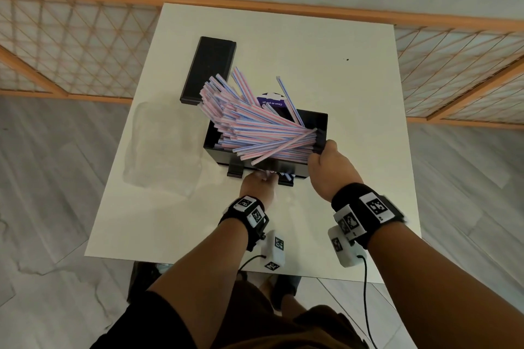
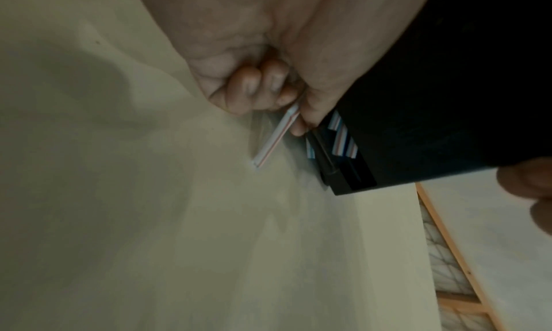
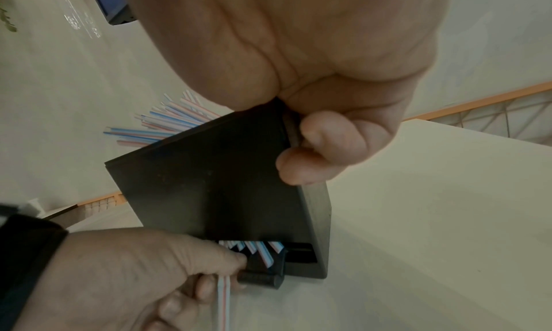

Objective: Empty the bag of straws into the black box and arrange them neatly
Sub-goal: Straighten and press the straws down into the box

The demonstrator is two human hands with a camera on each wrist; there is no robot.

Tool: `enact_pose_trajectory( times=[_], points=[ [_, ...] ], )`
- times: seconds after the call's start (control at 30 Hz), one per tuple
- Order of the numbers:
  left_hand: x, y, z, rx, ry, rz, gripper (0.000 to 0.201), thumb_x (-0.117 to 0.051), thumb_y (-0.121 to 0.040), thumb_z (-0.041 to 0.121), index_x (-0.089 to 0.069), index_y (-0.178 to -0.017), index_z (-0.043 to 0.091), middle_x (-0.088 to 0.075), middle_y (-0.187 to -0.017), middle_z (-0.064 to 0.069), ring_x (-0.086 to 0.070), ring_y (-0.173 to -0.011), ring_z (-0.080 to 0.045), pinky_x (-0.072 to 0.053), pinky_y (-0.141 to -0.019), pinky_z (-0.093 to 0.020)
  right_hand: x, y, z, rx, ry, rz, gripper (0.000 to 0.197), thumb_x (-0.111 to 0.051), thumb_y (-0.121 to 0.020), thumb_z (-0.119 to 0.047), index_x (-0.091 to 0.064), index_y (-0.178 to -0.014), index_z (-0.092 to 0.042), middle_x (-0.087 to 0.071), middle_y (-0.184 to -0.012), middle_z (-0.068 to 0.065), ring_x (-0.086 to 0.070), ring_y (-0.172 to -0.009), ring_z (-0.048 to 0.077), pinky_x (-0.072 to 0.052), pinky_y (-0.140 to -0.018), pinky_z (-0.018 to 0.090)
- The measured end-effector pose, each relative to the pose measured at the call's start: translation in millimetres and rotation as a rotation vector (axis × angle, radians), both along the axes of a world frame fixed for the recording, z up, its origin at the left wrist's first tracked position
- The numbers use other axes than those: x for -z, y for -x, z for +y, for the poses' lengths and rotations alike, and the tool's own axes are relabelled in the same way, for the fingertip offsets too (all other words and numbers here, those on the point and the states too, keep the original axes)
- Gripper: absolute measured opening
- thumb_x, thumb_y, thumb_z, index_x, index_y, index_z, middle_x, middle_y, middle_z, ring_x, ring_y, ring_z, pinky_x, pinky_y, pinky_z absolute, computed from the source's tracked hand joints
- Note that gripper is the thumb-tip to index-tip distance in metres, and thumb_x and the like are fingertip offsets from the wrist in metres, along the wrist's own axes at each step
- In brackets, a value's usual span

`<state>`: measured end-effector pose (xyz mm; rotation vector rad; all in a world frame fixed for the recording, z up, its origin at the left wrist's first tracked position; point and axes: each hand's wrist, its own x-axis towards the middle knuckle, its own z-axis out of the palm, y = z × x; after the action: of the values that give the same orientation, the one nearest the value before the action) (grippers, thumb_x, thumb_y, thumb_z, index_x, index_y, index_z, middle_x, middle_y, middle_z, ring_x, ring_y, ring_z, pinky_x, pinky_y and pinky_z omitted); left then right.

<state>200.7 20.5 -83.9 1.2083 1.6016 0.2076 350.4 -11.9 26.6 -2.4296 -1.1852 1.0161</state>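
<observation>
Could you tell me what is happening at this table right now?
A person is filling a black straw dispenser box on a white table. Striped straws sit in its open top in a messy fan, many sticking out over the rim. The right hand grips the box's right wall, while the left hand pinches a single straw at the slot low on the front. The box's lid lies behind it.
</observation>
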Motion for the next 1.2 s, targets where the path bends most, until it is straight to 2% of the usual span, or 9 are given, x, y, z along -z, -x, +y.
enact_pose_trajectory(
  times=[0.07, 0.2, 0.37, 0.7, 0.77, 0.87, 1.0, 1.1, 1.2],
  points=[
    [-1, 2, 0, -0.084, 0.045, -0.04, 0.023, -0.062, -0.096, 0.029, -0.066, -0.085, 0.01, -0.065, -0.073, -0.003, -0.061, -0.069, -0.023, -0.044, -0.052, -0.01, 0, 0, 0, -0.004, 0.009, -0.012, 0.019, -0.038, -0.101, -0.026, -0.037, -0.106, -0.007, -0.052, -0.071, 0.007, -0.05, -0.062, 0.031, -0.036, -0.06, 0.038],
    [4, 5, 1, -0.026, 0.016, 0.097, 0.035, -0.051, -0.099, 0.038, -0.071, -0.103, 0.009, -0.073, -0.108, -0.013, -0.064, -0.097, -0.034, -0.05, -0.082, -0.031, 0, 0, 0, 0.003, 0.023, -0.017, 0.02, -0.038, -0.101, -0.028, -0.037, -0.107, -0.009, -0.052, -0.071, 0.005, -0.049, -0.059, 0.025, -0.036, -0.059, 0.038],
    [-8, 8, -1, 0.297, 0.035, 0.324, 0.04, -0.035, -0.107, 0.024, -0.058, -0.126, -0.001, -0.061, -0.128, -0.02, -0.057, -0.12, -0.035, -0.045, -0.097, -0.037, 0, 0, 1, 0.011, 0.022, -0.005, 0.02, -0.038, -0.101, -0.027, -0.037, -0.107, -0.008, -0.054, -0.072, 0.007, -0.052, -0.061, 0.028, -0.037, -0.058, 0.038],
    [-20, -4, -40, 0.928, -0.002, 0.506, 0.038, -0.032, -0.105, 0.006, -0.045, -0.139, -0.007, -0.055, -0.136, -0.027, -0.056, -0.124, -0.039, -0.048, -0.099, -0.044, -2, 9, -3, -0.006, -0.045, -0.064, 0.013, -0.036, -0.102, -0.019, -0.037, -0.1, -0.007, -0.059, -0.093, 0.021, -0.062, -0.08, 0.041, -0.045, -0.065, 0.04],
    [-23, -3, -56, 0.979, 0.025, 0.492, 0.038, -0.032, -0.105, 0.005, -0.045, -0.137, -0.008, -0.054, -0.136, -0.028, -0.055, -0.124, -0.041, -0.047, -0.1, -0.044, 1, 9, -4, -0.029, -0.048, -0.074, 0.013, -0.036, -0.102, -0.017, -0.038, -0.093, -0.008, -0.058, -0.091, 0.019, -0.061, -0.076, 0.039, -0.044, -0.06, 0.038],
    [-23, 6, -81, 1.064, 0.079, 0.447, 0.034, -0.036, -0.102, 0.003, -0.047, -0.132, -0.009, -0.053, -0.133, -0.03, -0.054, -0.121, -0.044, -0.047, -0.098, -0.047, 9, 7, -2, 0.031, -0.046, -0.043, 0.017, -0.037, -0.101, -0.016, -0.039, -0.107, 0.0, -0.048, -0.071, 0.006, -0.049, -0.057, 0.032, -0.026, -0.047, 0.031],
    [-29, 30, -108, 1.105, 0.126, 0.399, 0.032, -0.037, -0.103, 0.012, -0.054, -0.124, -0.005, -0.058, -0.125, -0.027, -0.057, -0.115, -0.043, -0.047, -0.093, -0.045, 11, 6, -1, 0.086, -0.05, 0.002, 0.014, -0.037, -0.1, -0.018, -0.033, -0.104, -0.005, -0.052, -0.068, 0.01, -0.056, -0.066, 0.037, -0.029, -0.051, 0.033],
    [-39, 57, -116, 0.954, 0.19, 0.312, 0.037, -0.035, -0.104, 0.033, -0.063, -0.099, 0.008, -0.065, -0.106, -0.016, -0.062, -0.105, -0.036, -0.047, -0.084, -0.036, 1, 6, -6, 0.079, -0.022, -0.056, 0.032, -0.036, -0.102, -0.036, -0.037, -0.111, -0.005, -0.062, -0.087, 0.016, -0.058, -0.077, 0.036, -0.042, -0.063, 0.038],
    [-64, 76, -109, 0.921, 0.175, 0.244, 0.035, -0.038, -0.098, 0.041, -0.048, -0.073, 0.018, -0.057, -0.08, -0.004, -0.056, -0.079, -0.026, -0.044, -0.073, -0.034, -22, 5, -22, 0.051, -0.087, -0.164, 0.059, -0.039, -0.099, -0.059, -0.038, -0.125, -0.007, -0.064, -0.109, 0.02, -0.06, -0.089, 0.039, -0.045, -0.072, 0.042]
  ],
)
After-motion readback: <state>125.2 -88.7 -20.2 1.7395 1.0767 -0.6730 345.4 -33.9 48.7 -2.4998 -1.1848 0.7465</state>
